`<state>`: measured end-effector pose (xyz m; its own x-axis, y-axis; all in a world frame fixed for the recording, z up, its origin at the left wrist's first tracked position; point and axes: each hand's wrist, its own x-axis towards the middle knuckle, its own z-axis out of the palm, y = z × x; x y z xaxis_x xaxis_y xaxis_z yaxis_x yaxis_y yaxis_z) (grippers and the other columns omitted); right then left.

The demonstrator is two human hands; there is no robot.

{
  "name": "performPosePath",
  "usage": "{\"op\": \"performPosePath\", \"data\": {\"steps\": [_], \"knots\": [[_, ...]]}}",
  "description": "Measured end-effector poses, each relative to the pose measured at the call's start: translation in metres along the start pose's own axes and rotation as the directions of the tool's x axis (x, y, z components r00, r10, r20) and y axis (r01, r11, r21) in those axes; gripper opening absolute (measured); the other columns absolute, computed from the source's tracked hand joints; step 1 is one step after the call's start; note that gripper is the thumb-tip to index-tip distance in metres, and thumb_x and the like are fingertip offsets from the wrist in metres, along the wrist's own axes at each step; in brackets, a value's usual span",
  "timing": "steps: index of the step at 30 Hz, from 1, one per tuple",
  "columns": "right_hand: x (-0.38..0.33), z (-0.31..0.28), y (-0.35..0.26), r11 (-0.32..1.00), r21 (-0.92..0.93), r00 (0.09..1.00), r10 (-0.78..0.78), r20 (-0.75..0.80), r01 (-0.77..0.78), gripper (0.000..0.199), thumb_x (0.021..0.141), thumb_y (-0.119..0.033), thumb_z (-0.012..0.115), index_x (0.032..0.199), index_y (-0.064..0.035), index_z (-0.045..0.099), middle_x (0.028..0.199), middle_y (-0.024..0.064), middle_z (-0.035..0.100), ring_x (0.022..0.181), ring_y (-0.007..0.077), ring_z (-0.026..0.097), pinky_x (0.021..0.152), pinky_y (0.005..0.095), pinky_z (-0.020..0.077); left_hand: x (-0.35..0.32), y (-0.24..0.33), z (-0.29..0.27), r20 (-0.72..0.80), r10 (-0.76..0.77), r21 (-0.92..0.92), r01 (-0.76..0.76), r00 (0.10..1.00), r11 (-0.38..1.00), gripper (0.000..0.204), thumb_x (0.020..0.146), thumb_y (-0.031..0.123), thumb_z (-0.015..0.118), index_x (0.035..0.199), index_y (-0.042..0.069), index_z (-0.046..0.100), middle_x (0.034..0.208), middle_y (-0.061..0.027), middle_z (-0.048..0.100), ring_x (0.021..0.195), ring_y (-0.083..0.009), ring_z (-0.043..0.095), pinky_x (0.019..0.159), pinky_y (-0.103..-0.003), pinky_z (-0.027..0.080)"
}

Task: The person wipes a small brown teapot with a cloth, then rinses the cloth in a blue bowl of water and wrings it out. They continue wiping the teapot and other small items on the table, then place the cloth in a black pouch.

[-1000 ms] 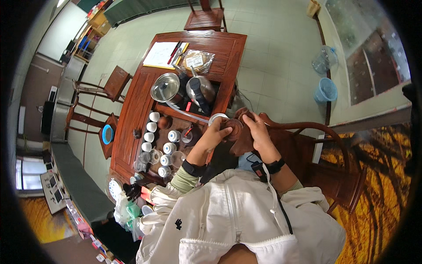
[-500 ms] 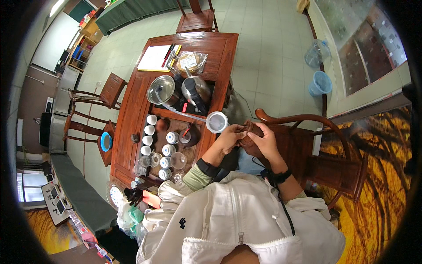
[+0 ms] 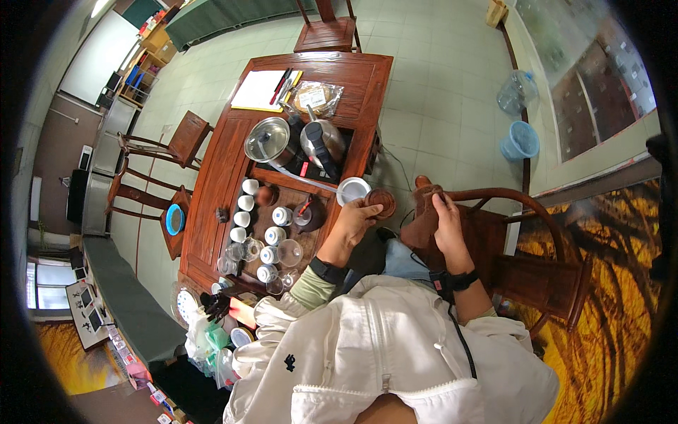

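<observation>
Two kettles (image 3: 296,141) at the worktop's (image 3: 212,184) far end — left hand (image 3: 357,218) grips one brown lid (image 3: 380,203); right hand (image 3: 443,215) clasps one brown pot (image 3: 422,227).

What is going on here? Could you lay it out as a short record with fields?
Setting: wooden tea table on a tiled floor
Left hand: holds a small round brown lid at the table's edge
Right hand: rests on a brown pouch over the lap
Beside the lid: white cup
On the table: rows of small cups, two metal kettles, notepad
Nearby: wooden armchair
</observation>
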<state>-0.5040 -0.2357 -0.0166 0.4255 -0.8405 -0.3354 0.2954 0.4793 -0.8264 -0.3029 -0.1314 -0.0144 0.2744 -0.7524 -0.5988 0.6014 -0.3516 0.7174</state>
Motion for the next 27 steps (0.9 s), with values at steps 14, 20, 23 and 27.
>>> {"op": "performPosePath", "data": {"steps": [14,20,23,27], "knots": [[-0.001,0.056,-0.011,0.581,-0.574,0.81,-0.323,0.489,0.577,0.045,0.084,-0.037,0.068,0.12,-0.0098,0.063,0.143,0.0176,0.036,0.128,0.0353,0.038,0.105,0.0461,0.0306,-0.02,0.014,0.061,0.215,0.663,0.726,-0.571,0.718,0.384,0.025,0.083,0.005,0.055,0.107,-0.003,0.059,0.087,-0.0235,0.065,0.08,-0.0377,0.064,0.068,-0.039,0.05],[0.006,0.068,-0.018,0.532,-0.534,0.754,-0.452,0.477,0.657,0.039,0.081,-0.027,0.072,0.113,-0.0055,0.063,0.123,0.0147,0.049,0.116,0.0315,0.049,0.095,0.0407,0.0416,-0.029,0.023,0.073,0.153,0.728,0.683,-0.604,0.668,0.411,0.016,0.083,0.009,0.056,0.095,-0.002,0.061,0.082,-0.0247,0.064,0.081,-0.0424,0.063,0.066,-0.04,0.05],[0.004,0.074,-0.016,0.451,-0.571,0.721,-0.522,0.455,0.686,0.035,0.082,-0.023,0.071,0.111,-0.004,0.063,0.121,0.014,0.05,0.111,0.0304,0.051,0.093,0.0407,0.0427,-0.031,0.024,0.072,0.138,0.753,0.711,-0.594,0.643,0.377,0.014,0.083,0.007,0.057,0.093,-0.002,0.061,0.079,-0.024,0.064,0.077,-0.0417,0.063,0.063,-0.039,0.049],[-0.001,0.081,-0.013,0.525,-0.552,0.754,-0.549,0.362,0.647,0.035,0.083,-0.021,0.069,0.111,-0.0028,0.062,0.119,0.0143,0.051,0.108,0.0299,0.052,0.092,0.04,0.0428,-0.035,0.023,0.071,0.104,0.728,0.756,-0.53,0.677,0.385,0.011,0.082,0.005,0.057,0.089,-0.003,0.06,0.076,-0.023,0.063,0.07,-0.0368,0.063,0.06,-0.037,0.048]]}}
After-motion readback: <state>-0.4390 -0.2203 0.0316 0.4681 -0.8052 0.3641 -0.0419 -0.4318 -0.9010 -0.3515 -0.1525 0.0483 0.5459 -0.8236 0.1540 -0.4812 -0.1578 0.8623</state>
